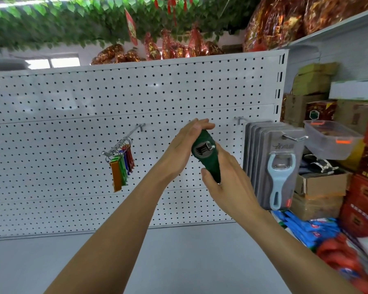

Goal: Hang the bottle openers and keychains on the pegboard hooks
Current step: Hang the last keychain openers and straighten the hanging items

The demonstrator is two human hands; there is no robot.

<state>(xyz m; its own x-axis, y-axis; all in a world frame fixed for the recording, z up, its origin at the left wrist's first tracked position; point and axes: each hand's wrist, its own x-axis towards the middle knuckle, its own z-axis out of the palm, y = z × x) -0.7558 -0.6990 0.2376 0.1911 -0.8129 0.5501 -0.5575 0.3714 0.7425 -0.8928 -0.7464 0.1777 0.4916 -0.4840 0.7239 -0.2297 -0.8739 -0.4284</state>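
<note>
Your R hand grips the lower end of green opener, thumb wrapped over the front. L hand is flat, fingers straight, pressed vs its top, prob. steadying it to line up w/ a hook. That hook is hidden behind the fingers, can't confirm. Opener is held off the pegboard, btwn hung keychains and carded blue openers.

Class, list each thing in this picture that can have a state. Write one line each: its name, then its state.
green opener, held between both hands, not hung
left hand, straight fingers touch the opener's top
right hand, grips the opener's lower end
keychains, hanging together on one hook
packed openers, hanging on another hook
</note>
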